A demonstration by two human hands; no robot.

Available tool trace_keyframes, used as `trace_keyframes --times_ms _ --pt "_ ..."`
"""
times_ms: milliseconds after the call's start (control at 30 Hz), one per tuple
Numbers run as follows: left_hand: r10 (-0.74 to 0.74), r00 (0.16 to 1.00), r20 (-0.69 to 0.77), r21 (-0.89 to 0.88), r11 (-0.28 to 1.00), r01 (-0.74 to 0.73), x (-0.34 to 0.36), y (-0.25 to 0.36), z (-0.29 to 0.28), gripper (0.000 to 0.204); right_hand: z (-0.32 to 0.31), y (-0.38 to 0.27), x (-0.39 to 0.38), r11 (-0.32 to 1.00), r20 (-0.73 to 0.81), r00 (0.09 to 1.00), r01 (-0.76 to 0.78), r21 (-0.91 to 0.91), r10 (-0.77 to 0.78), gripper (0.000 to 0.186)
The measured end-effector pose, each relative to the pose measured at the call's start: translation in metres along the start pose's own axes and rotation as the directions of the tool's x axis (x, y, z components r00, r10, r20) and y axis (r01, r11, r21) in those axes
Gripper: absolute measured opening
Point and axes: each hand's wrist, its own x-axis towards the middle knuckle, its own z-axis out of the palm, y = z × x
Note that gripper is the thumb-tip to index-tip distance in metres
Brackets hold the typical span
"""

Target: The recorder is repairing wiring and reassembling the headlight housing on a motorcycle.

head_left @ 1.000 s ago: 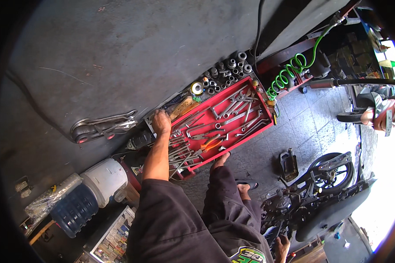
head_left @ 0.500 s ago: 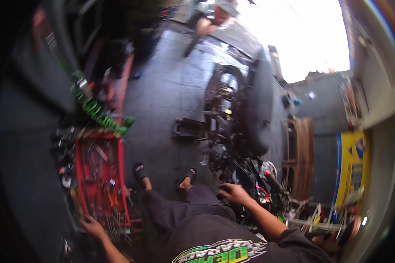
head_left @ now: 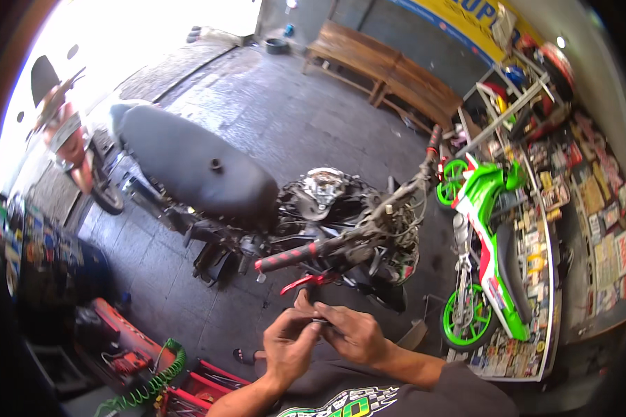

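My left hand (head_left: 289,345) and my right hand (head_left: 353,335) meet in front of my shirt, fingertips pinched together. Between them is a small dark piece, mostly hidden by the fingers, so its kind does not show. Just beyond the hands stands a partly stripped motorcycle (head_left: 320,240), its front parts and wiring bare. Its red-banded black handlebar grip (head_left: 285,258) and red lever (head_left: 306,281) are nearest to my fingers, apart from them as far as I can see. A small dark round part (head_left: 216,164) rests on the long black seat (head_left: 181,149).
A green and white miniature motorcycle (head_left: 490,243) stands to the right, by a case (head_left: 535,278) of small packages. Wooden benches (head_left: 368,59) line the far wall. At lower left are a red tool tray (head_left: 202,381) and a coiled green hose (head_left: 174,358). An orange motorcycle (head_left: 73,142) stands far left.
The view has swung to the right. My left hand has left the red tool tray's edge and my right hand the motorcycle's side; both now meet before me.
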Motion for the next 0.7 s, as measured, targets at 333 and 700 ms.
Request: trace_keyframes --times_ms 333,700 --pt "-0.003 0.94 0.341 0.474 0.864 -0.169 0.185 -0.009 0.163 0.006 -0.21 0.176 -0.04 0.737 -0.666 0.415 -0.6 0.311 0.62 0.023" --pt "-0.387 0.866 0.315 0.847 0.527 -0.073 0.388 -0.13 0.183 0.037 -0.206 0.337 0.033 0.743 -0.356 0.652 -0.575 0.343 0.669 0.022"
